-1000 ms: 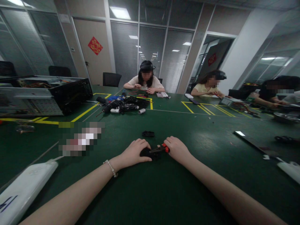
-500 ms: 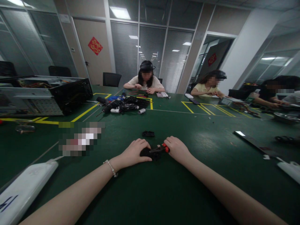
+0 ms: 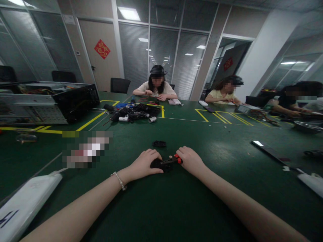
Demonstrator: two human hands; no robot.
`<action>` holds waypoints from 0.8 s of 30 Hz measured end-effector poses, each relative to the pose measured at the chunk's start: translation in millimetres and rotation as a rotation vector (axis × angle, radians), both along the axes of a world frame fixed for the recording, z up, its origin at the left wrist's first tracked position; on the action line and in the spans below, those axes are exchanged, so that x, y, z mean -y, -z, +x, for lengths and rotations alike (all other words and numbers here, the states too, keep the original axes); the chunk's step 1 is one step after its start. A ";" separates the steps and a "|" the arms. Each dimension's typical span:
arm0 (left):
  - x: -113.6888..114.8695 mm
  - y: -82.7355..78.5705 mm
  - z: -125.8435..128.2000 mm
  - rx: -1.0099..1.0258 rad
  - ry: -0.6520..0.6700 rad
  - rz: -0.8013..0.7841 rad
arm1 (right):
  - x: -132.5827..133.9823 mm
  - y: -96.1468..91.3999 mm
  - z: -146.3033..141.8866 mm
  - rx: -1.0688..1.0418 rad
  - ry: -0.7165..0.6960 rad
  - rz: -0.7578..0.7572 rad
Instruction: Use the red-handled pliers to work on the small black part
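Note:
My left hand (image 3: 144,164) lies curled over a small black part (image 3: 158,164) on the green table (image 3: 176,208), holding it down. My right hand (image 3: 189,159) is closed on a pair of red-handled pliers (image 3: 173,159), whose dark jaws point left onto the black part. A bead bracelet sits on my left wrist. Another small black piece (image 3: 159,144) lies on the mat a little beyond my hands.
A pile of black tools and cables (image 3: 131,113) lies mid-table. An opened computer case (image 3: 45,102) stands at far left, a white device (image 3: 25,205) at near left. Three people sit working along the far and right sides. A flat dark strip (image 3: 272,153) lies to the right.

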State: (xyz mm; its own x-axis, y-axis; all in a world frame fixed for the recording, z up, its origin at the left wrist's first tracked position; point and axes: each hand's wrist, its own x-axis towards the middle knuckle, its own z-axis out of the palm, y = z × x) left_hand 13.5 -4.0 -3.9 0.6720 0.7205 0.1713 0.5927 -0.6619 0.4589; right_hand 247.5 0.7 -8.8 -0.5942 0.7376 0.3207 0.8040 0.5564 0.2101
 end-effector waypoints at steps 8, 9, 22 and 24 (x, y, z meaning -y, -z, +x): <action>-0.6 -0.1 -0.2 0.000 -0.004 0.002 | -0.1 -0.6 0.1 -0.006 0.017 -0.002; -0.4 -0.3 -0.3 -0.001 -0.005 0.000 | -0.1 -0.6 0.1 -0.008 0.018 -0.003; 1.0 -1.7 -0.1 -0.003 -0.008 -0.010 | 0.7 -0.8 -0.1 -0.009 -0.006 0.005; 1.1 -1.2 -0.1 -0.003 -0.007 -0.009 | -0.1 0.5 0.6 -0.007 0.000 0.007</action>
